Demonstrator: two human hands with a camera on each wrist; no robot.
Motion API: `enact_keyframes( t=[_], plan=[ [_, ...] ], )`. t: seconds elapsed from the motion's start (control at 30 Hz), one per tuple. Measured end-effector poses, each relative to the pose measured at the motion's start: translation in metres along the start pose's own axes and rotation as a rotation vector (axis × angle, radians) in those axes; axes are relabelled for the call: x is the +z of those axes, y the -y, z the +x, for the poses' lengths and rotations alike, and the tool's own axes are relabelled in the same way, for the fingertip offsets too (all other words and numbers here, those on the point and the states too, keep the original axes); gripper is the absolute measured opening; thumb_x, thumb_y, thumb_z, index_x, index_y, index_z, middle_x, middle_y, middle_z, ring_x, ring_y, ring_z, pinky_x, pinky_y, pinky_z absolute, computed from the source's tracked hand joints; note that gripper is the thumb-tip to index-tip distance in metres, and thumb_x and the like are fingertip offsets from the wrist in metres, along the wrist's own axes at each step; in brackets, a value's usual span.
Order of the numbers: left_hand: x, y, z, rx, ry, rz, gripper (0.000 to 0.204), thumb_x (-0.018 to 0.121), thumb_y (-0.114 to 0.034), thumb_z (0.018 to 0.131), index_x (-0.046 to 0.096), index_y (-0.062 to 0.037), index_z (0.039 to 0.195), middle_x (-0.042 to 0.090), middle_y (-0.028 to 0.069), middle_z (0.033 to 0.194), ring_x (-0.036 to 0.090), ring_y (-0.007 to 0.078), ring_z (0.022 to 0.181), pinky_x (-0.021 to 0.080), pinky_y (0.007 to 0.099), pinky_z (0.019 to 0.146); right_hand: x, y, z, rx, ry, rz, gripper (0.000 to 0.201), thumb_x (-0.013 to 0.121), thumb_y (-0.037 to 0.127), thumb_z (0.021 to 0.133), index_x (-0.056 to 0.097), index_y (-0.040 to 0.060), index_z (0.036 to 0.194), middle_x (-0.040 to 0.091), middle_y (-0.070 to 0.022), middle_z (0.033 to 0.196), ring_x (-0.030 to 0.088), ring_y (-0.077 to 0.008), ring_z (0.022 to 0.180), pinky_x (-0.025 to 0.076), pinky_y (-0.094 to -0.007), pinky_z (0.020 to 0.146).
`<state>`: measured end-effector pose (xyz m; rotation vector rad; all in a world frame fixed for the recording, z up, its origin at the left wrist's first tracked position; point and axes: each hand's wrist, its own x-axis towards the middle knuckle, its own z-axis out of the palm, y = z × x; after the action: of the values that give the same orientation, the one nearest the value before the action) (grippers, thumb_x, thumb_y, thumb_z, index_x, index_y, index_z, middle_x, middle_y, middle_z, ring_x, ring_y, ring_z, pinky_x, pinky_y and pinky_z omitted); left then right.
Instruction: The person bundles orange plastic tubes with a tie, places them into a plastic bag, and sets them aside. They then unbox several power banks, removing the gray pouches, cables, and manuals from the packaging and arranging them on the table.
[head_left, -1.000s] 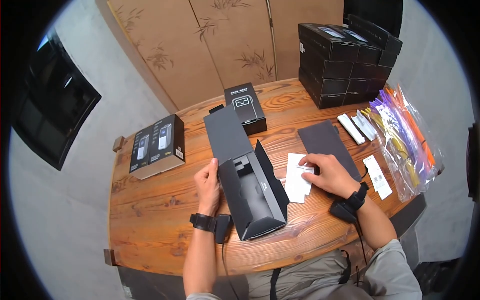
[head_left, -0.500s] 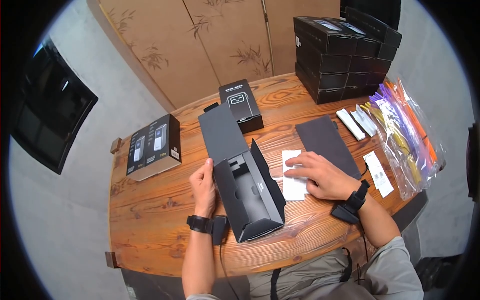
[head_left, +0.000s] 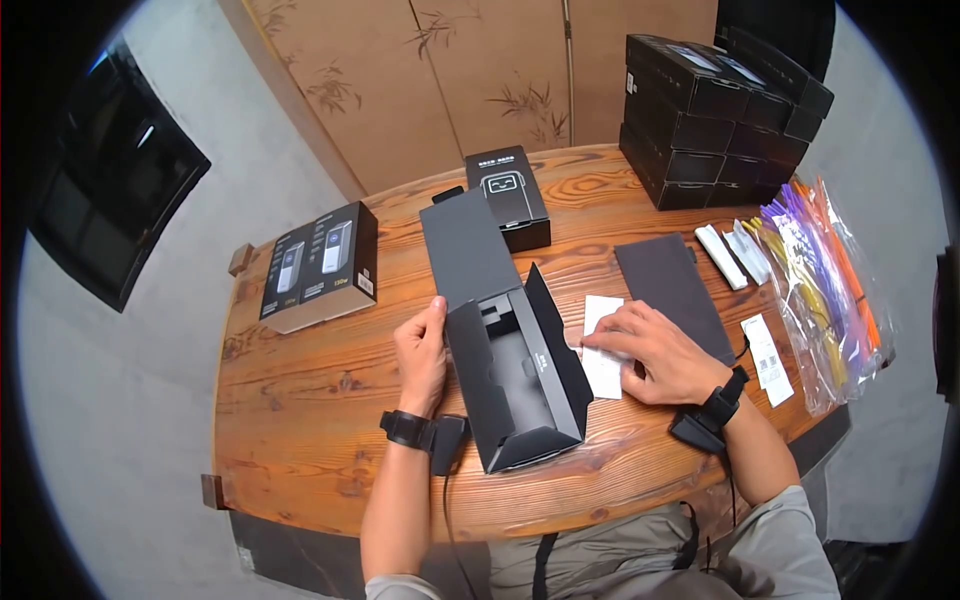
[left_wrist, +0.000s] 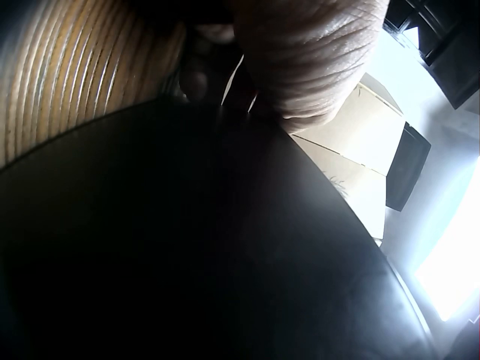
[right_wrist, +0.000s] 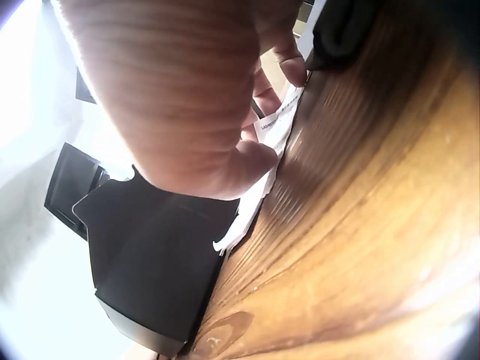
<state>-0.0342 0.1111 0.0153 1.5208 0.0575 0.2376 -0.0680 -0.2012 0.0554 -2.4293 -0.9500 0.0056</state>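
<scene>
An open black box [head_left: 515,385] lies on the wooden table with its lid flap [head_left: 470,240] folded back; its grey inside holds a moulded recess. My left hand [head_left: 422,350] grips the box's left side, thumb up at the rim. In the left wrist view, the box's dark wall [left_wrist: 187,240] hides most of the fingers. My right hand [head_left: 665,355] is bent over white printed leaflets [head_left: 603,372] just right of the box. Seen from the right wrist, the thumb and fingertips hold the edges of the leaflets [right_wrist: 259,191] close over the wood.
Behind the box stands a closed black box with a smiling-face drawing [head_left: 510,190]. Two charger boxes [head_left: 320,265] stand left. On the right are a grey pouch [head_left: 675,290], white wrapped pieces [head_left: 720,257], a label strip [head_left: 767,360], a bag of coloured ties [head_left: 825,300] and stacked black boxes [head_left: 720,130].
The right hand has moved left over the leaflets, and they now lie in a narrower, more even stack. The left hand keeps its hold on the box. The head view has shifted slightly.
</scene>
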Motion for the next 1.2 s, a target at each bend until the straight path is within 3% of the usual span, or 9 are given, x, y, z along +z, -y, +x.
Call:
enact_keyframes(
  t=[0.1,0.3,0.63,0.9,1.0,1.2],
  plan=[
    [-0.002,0.001,0.001,0.001,0.006,0.007,0.041,0.057,-0.026,0.101,0.063,-0.0013,0.069,0.048,-0.0079,0.064,0.035,0.0013,0.057,0.026,0.0220,0.049,-0.001,-0.001,0.000,0.012,0.047,-0.003,0.055,0.053,0.000,0.068,0.061,0.0075,0.122,0.058,-0.0093,0.124,0.047,-0.0297,0.121,0.042,-0.0424,0.098],
    [0.000,0.004,0.002,-0.005,-0.005,-0.023,0.042,0.057,-0.026,0.101,0.062,-0.0017,0.068,0.049,-0.0076,0.064,0.036,0.0017,0.058,0.027,0.0218,0.050,0.009,0.005,0.002,-0.147,-0.092,-0.123,0.056,0.054,-0.001,0.068,0.061,0.0095,0.123,0.057,-0.0055,0.127,0.044,-0.0335,0.124,0.038,-0.0452,0.104],
    [-0.002,0.002,0.000,0.002,0.008,-0.008,0.042,0.056,-0.027,0.102,0.062,-0.0023,0.069,0.049,-0.0074,0.065,0.036,0.0020,0.058,0.027,0.0220,0.050,0.005,0.009,0.000,-0.082,-0.024,-0.036,0.045,0.056,-0.009,0.063,0.060,0.0085,0.104,0.057,-0.0047,0.120,0.043,-0.0348,0.125,0.036,-0.0458,0.106],
    [0.001,0.002,0.001,0.027,0.018,-0.021,0.040,0.057,-0.031,0.101,0.062,-0.0067,0.070,0.053,-0.0057,0.063,0.043,0.0026,0.053,0.033,0.0204,0.047,0.007,0.003,-0.003,-0.143,-0.092,-0.073,0.046,0.055,-0.007,0.062,0.059,0.0064,0.106,0.055,-0.0079,0.123,0.039,-0.0367,0.128,0.031,-0.0461,0.110],
    [0.002,0.001,-0.001,0.003,-0.006,-0.007,0.042,0.055,-0.029,0.102,0.061,-0.0048,0.068,0.048,-0.0083,0.061,0.035,0.0005,0.053,0.023,0.0207,0.047,0.006,0.004,-0.001,-0.137,-0.050,-0.068,0.046,0.055,-0.007,0.061,0.060,0.0061,0.104,0.055,-0.0075,0.120,0.040,-0.0356,0.125,0.030,-0.0465,0.110],
    [0.004,-0.001,-0.001,0.011,0.010,-0.024,0.043,0.055,-0.030,0.102,0.059,-0.0056,0.066,0.045,-0.0085,0.059,0.033,0.0007,0.051,0.021,0.0213,0.045,0.010,0.000,-0.001,-0.131,-0.071,-0.069,0.044,0.051,-0.008,0.058,0.060,0.0094,0.098,0.055,-0.0055,0.114,0.041,-0.0356,0.121,0.031,-0.0496,0.110]
  ],
)
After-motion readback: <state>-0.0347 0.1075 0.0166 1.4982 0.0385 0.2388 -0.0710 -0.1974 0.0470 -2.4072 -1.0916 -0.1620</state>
